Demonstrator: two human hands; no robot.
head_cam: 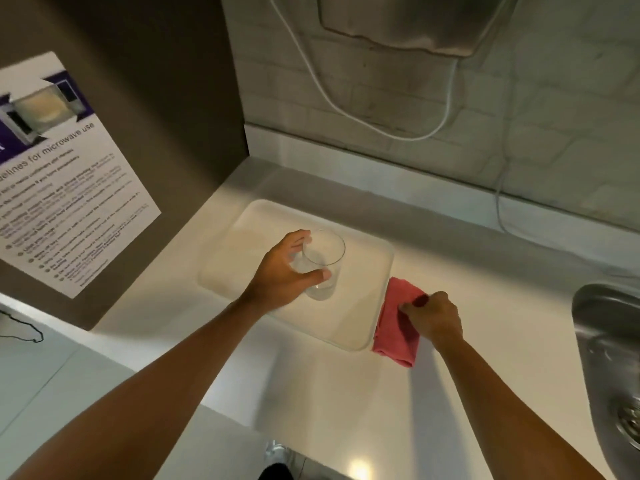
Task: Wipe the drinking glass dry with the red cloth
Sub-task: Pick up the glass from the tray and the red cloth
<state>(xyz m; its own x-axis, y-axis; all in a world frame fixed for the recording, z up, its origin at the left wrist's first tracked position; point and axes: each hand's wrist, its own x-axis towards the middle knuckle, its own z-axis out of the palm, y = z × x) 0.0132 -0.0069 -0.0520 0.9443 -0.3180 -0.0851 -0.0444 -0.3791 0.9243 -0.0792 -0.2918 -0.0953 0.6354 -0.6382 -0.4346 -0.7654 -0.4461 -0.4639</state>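
Observation:
A clear drinking glass stands upright on a white tray on the counter. My left hand wraps around the glass from the left, thumb on its near side and fingers at the far rim. The red cloth lies folded on the counter against the tray's right edge. My right hand rests on the cloth's right side, fingers pinching a fold of it near the top.
A steel sink with its drain sits at the right edge. A brown cabinet side with a microwave-use poster rises at the left. A white cable hangs down the tiled back wall. The counter's front edge runs diagonally below my arms.

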